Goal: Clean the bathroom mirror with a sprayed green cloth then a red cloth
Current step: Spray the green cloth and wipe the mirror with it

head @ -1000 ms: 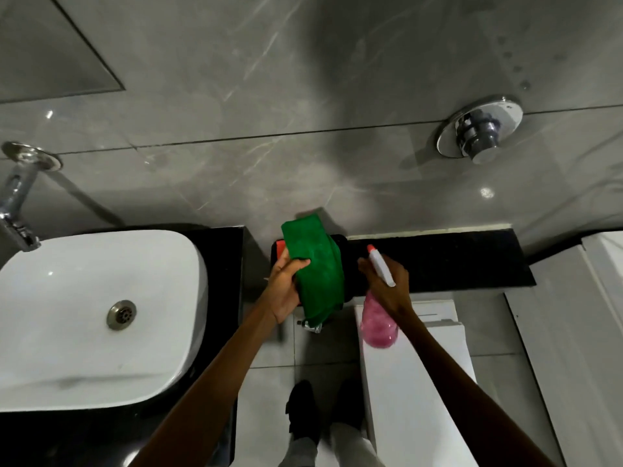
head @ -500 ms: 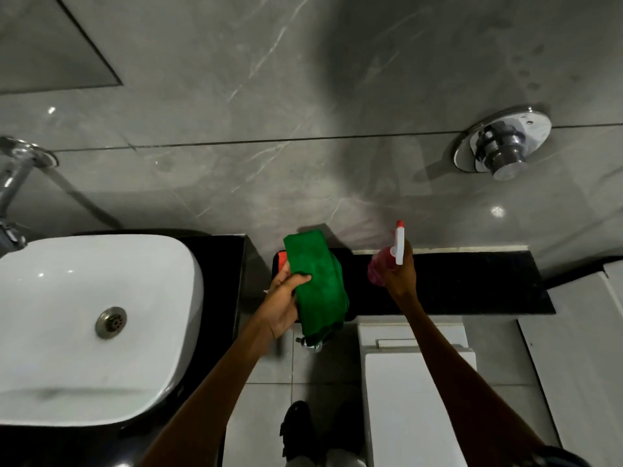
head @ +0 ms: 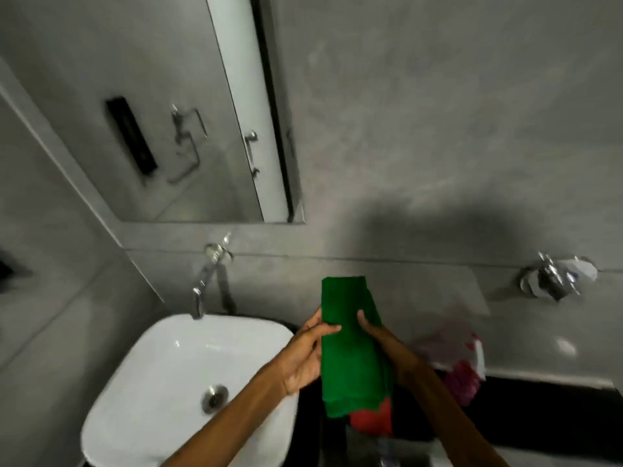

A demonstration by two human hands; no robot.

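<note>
Green cloth (head: 350, 345) hangs folded between both hands at six o'clock below the mirror (head: 188, 129); left hand (head: 303, 357) and right hand (head: 384, 345) each grip its sides, clenched.

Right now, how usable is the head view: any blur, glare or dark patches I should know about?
Head view: motion blur smears the spray bottle and wall fittings; the green cloth between the left hand and right hand stays readable. A broad shadow darkens the wall above them. Wide-angle distortion tilts the mirror; a small glare spot sits on the basin.
</note>
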